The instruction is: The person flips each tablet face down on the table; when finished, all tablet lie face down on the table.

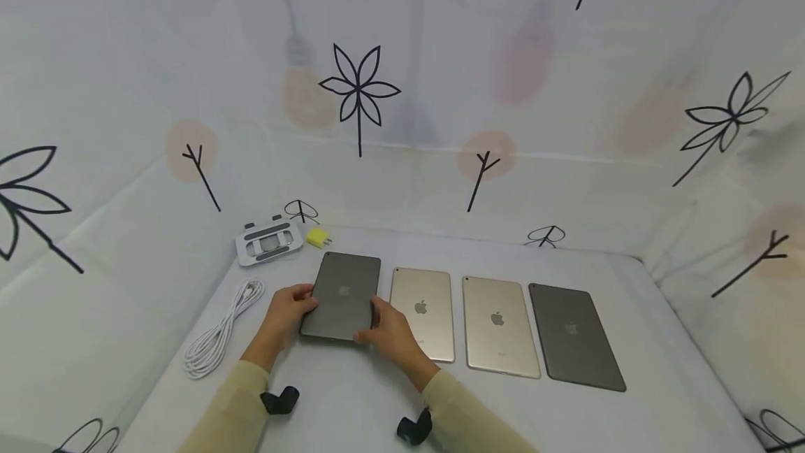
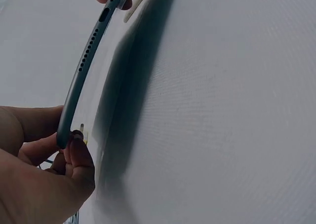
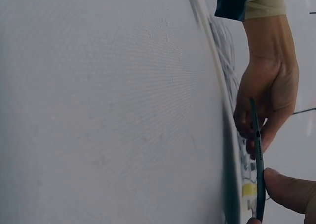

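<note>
A dark grey tablet (image 1: 342,299), its back with the apple logo facing up, is held between both hands. My left hand (image 1: 288,313) pinches its left edge, thumb on top and fingers beneath, as the left wrist view shows. On the opposite edge, near the lower right corner, my right hand (image 1: 393,334) grips it with the thumb over the back. In the left wrist view the tablet's edge (image 2: 79,85), with its port and speaker holes, is raised off the table above its shadow. A gold tablet (image 1: 421,313) lies just right of the held one, partly behind my right hand.
Another gold tablet (image 1: 499,327) and a dark grey tablet (image 1: 575,338) lie in a row to the right. At the left are a coiled white cable (image 1: 216,341), a white-and-grey folding stand (image 1: 269,242) and a yellow plug adapter (image 1: 318,237). Patterned cloth (image 1: 415,180) hangs behind the table.
</note>
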A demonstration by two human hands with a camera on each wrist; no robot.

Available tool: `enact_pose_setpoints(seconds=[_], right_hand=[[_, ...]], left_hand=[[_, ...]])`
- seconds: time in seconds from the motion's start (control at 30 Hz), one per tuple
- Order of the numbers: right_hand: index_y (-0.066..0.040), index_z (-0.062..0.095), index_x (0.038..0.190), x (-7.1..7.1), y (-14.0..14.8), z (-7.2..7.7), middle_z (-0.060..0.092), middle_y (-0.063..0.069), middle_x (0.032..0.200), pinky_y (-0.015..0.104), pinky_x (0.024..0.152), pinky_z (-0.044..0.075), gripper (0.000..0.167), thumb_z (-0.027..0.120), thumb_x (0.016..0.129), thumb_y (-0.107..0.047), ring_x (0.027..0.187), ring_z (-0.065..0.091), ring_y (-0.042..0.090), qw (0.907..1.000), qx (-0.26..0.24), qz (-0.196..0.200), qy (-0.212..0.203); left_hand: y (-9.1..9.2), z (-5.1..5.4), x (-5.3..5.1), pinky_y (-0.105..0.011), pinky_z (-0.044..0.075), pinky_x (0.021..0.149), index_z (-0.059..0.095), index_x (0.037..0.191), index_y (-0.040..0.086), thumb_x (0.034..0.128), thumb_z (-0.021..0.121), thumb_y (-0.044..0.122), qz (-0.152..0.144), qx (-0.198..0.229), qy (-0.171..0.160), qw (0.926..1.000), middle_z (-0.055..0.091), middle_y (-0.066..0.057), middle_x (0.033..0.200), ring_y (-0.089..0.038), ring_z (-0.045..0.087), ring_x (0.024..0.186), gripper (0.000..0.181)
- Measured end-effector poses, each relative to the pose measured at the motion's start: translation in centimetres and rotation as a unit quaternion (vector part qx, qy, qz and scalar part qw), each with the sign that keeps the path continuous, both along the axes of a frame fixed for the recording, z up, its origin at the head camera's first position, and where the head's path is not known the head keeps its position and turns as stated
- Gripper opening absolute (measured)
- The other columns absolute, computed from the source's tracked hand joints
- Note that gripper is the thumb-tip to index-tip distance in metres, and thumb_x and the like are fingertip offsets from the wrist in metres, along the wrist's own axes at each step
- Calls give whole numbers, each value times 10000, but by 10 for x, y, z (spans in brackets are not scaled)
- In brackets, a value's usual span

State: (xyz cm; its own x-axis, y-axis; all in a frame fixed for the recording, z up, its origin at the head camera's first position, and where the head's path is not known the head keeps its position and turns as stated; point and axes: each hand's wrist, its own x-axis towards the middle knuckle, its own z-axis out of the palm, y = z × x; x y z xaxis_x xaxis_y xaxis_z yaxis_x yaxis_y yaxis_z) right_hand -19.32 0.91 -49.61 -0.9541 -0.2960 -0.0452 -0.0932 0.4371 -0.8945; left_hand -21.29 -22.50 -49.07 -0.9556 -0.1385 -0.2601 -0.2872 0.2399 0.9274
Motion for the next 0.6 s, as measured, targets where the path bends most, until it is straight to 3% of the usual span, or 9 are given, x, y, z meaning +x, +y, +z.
enact_pose_setpoints(seconds=[0.1, 0.33, 0.6], right_hand=[[120, 388, 1492, -1, 0, -2, 464, 288, 1509, 544, 1167, 353, 879, 863, 791, -116, 1423, 428, 425, 9999, 145, -23, 56], [121, 413, 1476, -2, -1, -2, 518, 296, 1456, 540, 1130, 402, 866, 873, 778, -107, 1362, 499, 418, 9992, 392, -45, 57], [131, 426, 1460, -5, -4, -6, 546, 285, 1424, 538, 1100, 431, 848, 872, 773, -88, 1317, 536, 397, 9978, 589, 37, 311]], left_hand=[[2, -2, 0, -357, 504, 944, 564, 1373, -85, 958, 631, 11, 18, -110, 46, 9999, 605, -187, 1213, -282, 563, 1134, 431], [-1, -9, 3, -415, 525, 986, 626, 1305, -79, 944, 650, 7, 27, -438, 117, 9990, 671, -201, 1181, -305, 621, 1136, 372], [-3, -5, 7, -469, 502, 1040, 610, 1325, -77, 953, 649, 47, -86, -610, 78, 9981, 666, -236, 1245, -362, 613, 1199, 394]])
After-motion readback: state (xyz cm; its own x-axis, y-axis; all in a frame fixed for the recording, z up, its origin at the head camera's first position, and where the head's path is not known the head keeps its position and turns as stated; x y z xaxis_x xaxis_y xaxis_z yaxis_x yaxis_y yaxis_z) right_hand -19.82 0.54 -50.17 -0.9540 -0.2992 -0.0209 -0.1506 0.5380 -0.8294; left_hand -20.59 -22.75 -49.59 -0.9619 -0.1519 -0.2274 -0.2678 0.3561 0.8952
